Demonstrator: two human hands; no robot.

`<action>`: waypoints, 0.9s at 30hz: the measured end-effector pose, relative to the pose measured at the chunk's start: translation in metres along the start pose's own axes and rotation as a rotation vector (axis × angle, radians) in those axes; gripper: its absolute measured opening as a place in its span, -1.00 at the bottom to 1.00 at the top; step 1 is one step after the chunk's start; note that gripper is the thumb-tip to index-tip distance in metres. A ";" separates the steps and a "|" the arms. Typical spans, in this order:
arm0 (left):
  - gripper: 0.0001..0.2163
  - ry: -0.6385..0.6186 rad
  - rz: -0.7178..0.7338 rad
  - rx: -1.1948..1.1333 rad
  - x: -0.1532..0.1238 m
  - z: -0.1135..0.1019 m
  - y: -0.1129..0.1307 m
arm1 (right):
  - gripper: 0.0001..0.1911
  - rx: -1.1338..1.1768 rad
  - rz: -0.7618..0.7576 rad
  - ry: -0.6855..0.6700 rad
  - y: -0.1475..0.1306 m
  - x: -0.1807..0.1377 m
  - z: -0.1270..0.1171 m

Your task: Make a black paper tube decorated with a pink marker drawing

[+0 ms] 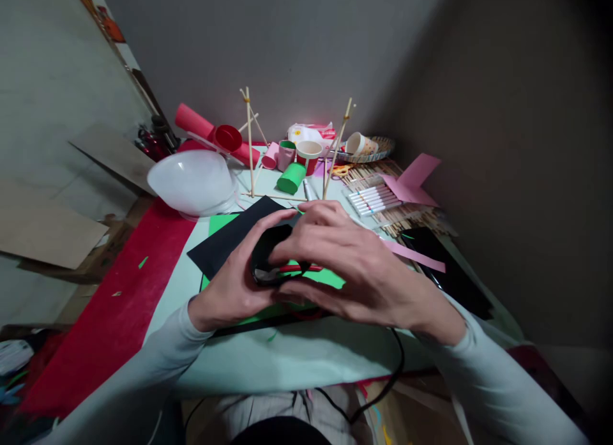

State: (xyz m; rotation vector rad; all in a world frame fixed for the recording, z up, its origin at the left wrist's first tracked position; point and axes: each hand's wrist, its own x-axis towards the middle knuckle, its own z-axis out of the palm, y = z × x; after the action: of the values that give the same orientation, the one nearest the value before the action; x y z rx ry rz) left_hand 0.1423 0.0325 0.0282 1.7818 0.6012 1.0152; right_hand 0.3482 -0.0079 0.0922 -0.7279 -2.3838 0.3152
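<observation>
My left hand (234, 282) curls around a hollow black paper-covered cup or tube (261, 256), its opening facing me. My right hand (349, 260) closes on the same piece from the other side, with fingers reaching into the opening and the thumb below. A thin red thing (297, 268) shows between the right fingers and thumb; its kind is unclear, and part of it is hidden. Under my hands lie green paper (330, 278) and a black paper sheet (230, 241).
Behind stand stick frames (249, 138), a green cup (291, 178) and several other cups. A white translucent bowl (191, 180) is at left. White markers (373, 199), pink paper (414, 183) and a dark flat device (445, 272) lie at right. A black cable (395, 368) hangs near the front edge.
</observation>
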 end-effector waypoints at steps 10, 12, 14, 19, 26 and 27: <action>-0.21 0.221 -0.082 -0.149 0.000 0.000 0.008 | -0.83 0.456 0.502 0.488 0.047 -0.030 0.021; -0.21 0.240 -0.076 -0.139 0.000 0.000 0.006 | -0.82 0.459 0.541 0.430 0.047 -0.031 0.028; -0.18 0.269 -0.084 -0.111 -0.001 0.001 0.002 | -0.81 0.448 0.524 0.377 0.042 -0.029 0.034; -0.13 0.322 -0.119 -0.029 0.001 0.000 -0.011 | -0.79 0.363 0.509 0.275 0.033 -0.026 0.047; -0.15 0.314 -0.139 0.043 0.005 0.001 -0.022 | -0.50 0.340 0.499 0.292 0.034 -0.024 0.053; -0.16 0.314 -0.131 0.055 0.005 0.002 -0.022 | -0.44 0.318 0.481 0.307 0.032 -0.022 0.052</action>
State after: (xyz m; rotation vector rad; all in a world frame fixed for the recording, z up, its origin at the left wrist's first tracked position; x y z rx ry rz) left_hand 0.1470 0.0446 0.0093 1.6172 0.9355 1.2065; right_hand 0.3437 0.0037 0.0280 -1.0998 -1.7954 0.7072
